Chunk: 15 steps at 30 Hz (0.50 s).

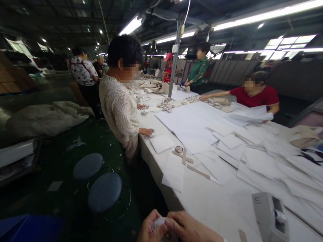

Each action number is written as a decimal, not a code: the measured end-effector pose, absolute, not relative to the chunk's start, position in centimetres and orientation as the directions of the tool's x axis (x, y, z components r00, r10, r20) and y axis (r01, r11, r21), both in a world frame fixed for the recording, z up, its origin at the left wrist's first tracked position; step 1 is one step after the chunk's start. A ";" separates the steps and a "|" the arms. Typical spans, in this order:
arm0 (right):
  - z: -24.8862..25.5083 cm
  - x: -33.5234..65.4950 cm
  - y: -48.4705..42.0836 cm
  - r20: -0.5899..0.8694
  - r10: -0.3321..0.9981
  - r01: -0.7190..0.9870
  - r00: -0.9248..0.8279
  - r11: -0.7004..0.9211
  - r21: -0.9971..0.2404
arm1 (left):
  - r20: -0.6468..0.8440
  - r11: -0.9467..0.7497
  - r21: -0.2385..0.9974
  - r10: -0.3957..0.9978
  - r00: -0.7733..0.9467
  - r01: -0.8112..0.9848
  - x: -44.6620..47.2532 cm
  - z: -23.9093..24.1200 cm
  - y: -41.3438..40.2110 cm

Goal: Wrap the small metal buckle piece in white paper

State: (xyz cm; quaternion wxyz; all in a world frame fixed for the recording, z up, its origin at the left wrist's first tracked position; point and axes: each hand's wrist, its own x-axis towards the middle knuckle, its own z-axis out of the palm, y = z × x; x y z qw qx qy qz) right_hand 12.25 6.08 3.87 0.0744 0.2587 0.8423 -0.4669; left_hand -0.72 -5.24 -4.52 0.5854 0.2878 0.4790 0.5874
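At the bottom edge of the view my left hand [149,228] and my right hand [188,227] are pressed together around a small pale, translucent object [161,224]. Both sets of fingers are curled on it; I cannot make out what it is. My hands hover just off the near edge of a long white table [214,205]. A grey tape dispenser [271,215] stands on the table right of my right hand.
White paper sheets [227,141], beige strips [198,171] and a tape roll [179,149] cover the table. A person in a patterned shirt [118,107] stands at its left edge; other workers line both sides. Two round blue stools [104,191] stand on the green floor.
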 end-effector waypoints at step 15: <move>2.0 12.7 3.6 -0.406 0.359 0.515 -0.840 0.294 -0.805 | -0.428 0.453 0.891 0.862 0.271 -0.034 -6.3 -0.7 -7.1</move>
